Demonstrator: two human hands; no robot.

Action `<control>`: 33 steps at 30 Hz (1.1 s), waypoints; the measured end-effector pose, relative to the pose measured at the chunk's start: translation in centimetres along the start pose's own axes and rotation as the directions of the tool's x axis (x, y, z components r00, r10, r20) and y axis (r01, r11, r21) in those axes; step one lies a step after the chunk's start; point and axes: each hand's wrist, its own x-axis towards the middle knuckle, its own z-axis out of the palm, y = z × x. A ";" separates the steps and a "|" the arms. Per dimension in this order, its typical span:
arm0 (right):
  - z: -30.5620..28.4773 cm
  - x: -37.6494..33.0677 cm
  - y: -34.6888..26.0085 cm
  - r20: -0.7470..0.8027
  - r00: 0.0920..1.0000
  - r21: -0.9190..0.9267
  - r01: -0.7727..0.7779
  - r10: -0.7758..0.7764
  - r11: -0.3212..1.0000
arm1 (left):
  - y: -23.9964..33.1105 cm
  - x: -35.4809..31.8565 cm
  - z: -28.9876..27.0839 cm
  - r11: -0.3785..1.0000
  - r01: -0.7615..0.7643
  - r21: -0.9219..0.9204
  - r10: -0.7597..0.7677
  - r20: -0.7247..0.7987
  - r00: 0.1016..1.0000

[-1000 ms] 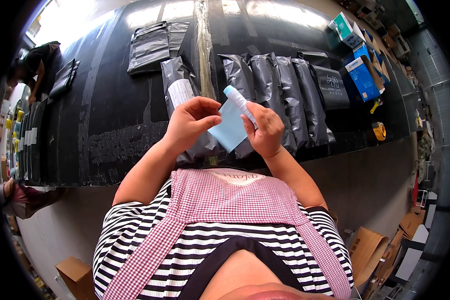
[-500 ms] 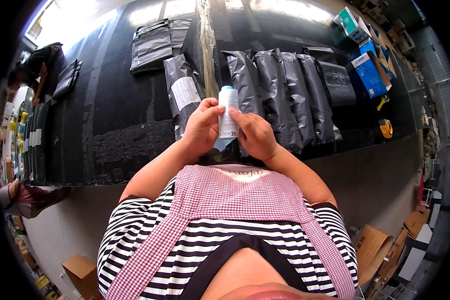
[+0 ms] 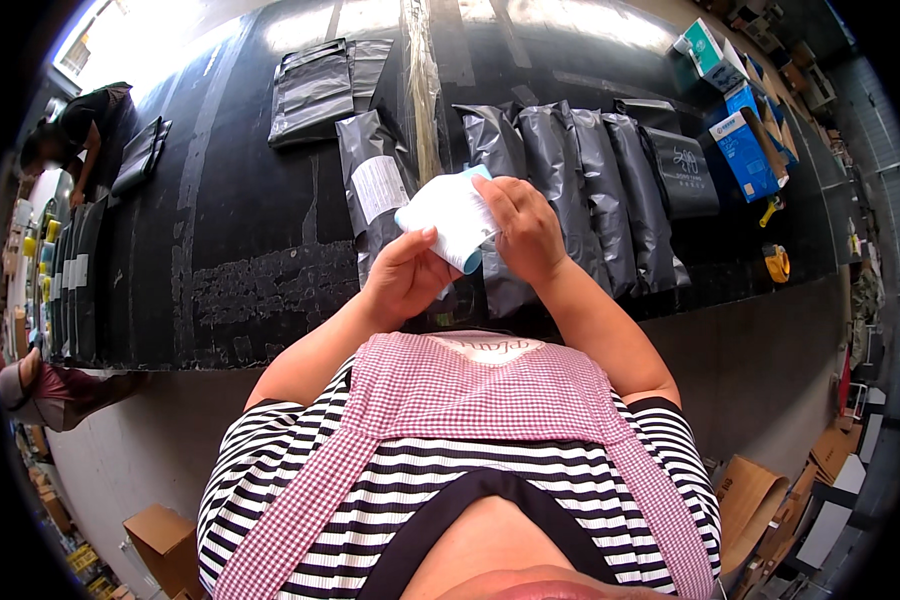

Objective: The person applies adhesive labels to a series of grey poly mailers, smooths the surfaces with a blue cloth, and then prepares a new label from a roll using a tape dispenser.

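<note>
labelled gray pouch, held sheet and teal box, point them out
Labelled gray pouch (image 3: pixel 379 190), head view: its white label
Held sheet (image 3: pixel 445 217), head view: its white face
Teal box (image 3: pixel 706 47), head view: its teal side

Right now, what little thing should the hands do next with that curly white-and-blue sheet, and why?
Perhaps the right hand should gently smooth the white-and-blue sheet flatter: its lower end curls, showing blue, while the left hand holds its lower left side.

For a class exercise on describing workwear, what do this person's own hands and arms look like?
The left hand and right hand wear no gloves, and the forearms are bare. The short sleeves have black and white stripes, ending in plain black cuffs.
</note>
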 end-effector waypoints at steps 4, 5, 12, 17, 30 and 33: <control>0.2 0.1 1.3 0.051 0.998 0.023 -0.044 0.043 0.999 | 0.0 0.2 0.9 0.998 -0.042 0.053 0.045 -0.054 0.998; -0.1 0.3 1.3 0.076 0.996 -0.012 -0.039 0.039 0.999 | 0.1 0.2 1.0 0.996 -0.054 0.066 0.060 -0.098 0.993; -4.0 0.6 -2.6 0.185 0.978 0.256 -0.145 0.099 0.956 | 0.0 0.7 0.9 0.965 -0.140 0.221 0.195 -0.252 0.948; -0.3 -1.0 -4.0 0.045 0.930 0.540 -0.330 0.365 0.774 | -0.7 1.2 -0.1 0.949 -0.164 0.269 0.187 -0.061 0.981; -1.5 0.6 3.6 0.593 0.570 0.604 -0.782 0.570 0.153 | -1.0 1.8 0.0 0.714 -0.080 0.696 0.291 -0.191 0.938; -3.1 2.2 10.4 0.691 0.393 0.467 -0.884 0.606 0.040 | -1.5 0.9 -1.5 0.783 0.105 0.614 0.173 -0.377 0.910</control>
